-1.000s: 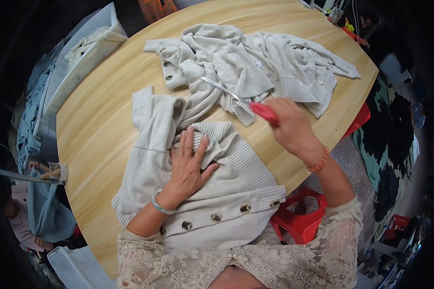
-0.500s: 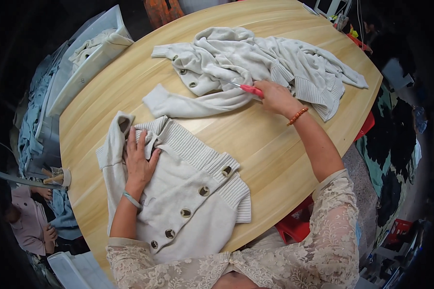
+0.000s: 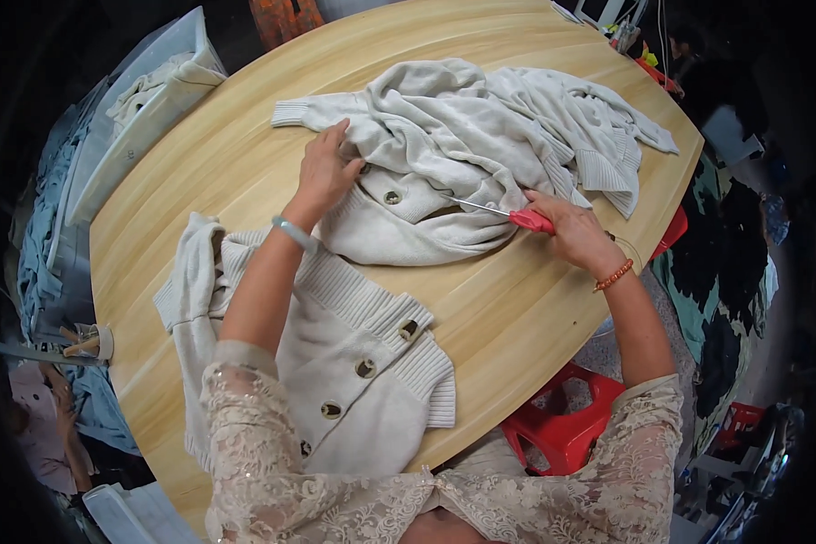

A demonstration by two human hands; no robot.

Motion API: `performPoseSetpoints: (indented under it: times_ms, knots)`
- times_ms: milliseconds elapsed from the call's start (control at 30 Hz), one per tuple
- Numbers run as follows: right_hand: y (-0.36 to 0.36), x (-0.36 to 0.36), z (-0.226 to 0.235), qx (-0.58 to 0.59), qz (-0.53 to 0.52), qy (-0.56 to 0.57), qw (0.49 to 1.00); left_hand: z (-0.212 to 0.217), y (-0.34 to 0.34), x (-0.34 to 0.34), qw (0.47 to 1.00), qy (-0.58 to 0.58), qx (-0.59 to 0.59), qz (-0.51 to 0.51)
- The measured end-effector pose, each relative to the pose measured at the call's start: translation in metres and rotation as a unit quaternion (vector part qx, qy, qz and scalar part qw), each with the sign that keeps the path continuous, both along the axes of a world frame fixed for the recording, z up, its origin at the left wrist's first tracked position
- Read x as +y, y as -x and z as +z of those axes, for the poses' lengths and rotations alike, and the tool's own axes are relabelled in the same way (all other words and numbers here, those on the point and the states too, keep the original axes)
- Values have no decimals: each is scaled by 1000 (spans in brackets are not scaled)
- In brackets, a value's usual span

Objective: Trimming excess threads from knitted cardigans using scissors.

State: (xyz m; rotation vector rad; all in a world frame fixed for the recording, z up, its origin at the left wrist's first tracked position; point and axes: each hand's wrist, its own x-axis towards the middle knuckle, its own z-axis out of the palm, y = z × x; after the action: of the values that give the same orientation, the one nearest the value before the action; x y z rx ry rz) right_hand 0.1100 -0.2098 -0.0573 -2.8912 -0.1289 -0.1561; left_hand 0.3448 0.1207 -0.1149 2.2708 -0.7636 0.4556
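1. Across the far half of the tabletop (image 3: 508, 326), beyond both forearms, lies the off-white knit heap (image 3: 435, 136), its long axis running left to right, from a ribbed cuff (image 3: 289, 112) at the left to a sleeve end at the right.
2. At the heap's left part, just below that cuff, is the left hand (image 3: 329, 172): thumb apart from the fingers, the fingers lightly bent, beside a button partly hidden by the thumb. It is the nearer of the two hands to the cuff; whether it pinches any cloth cannot be told.
3. By the heap's near edge, right of its middle, the right hand (image 3: 571, 231) is closed around a red-handled tool (image 3: 531, 220). The slender metal shaft points left, back toward the left hand, and its tip lies at a fold near a dark-centred button (image 3: 393, 198). Whether the tip touches the knit is unclear.
4. Soft and rumpled, the heap shows deep folds over its middle, ribbed bands toward the right and a smooth sleeve curving along its near side. Whether it is one garment or more cannot be told.
5. Closer to the person, partly under the left forearm, a second off-white cardigan (image 3: 335, 317) lies flatter, with a wide ribbed band and a slanting row of dark-centred buttons.
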Motion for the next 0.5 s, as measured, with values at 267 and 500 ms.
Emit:
performPoseSetpoints:
  times_ms: [267,500]
  knots:
    - [23,-25,-22,-72,8,9,997,-6,-9,-37,958,122,255,-48]
    - [32,-19,-25,-208,-28,88,974,42,7,-9,836,377,351,-188]
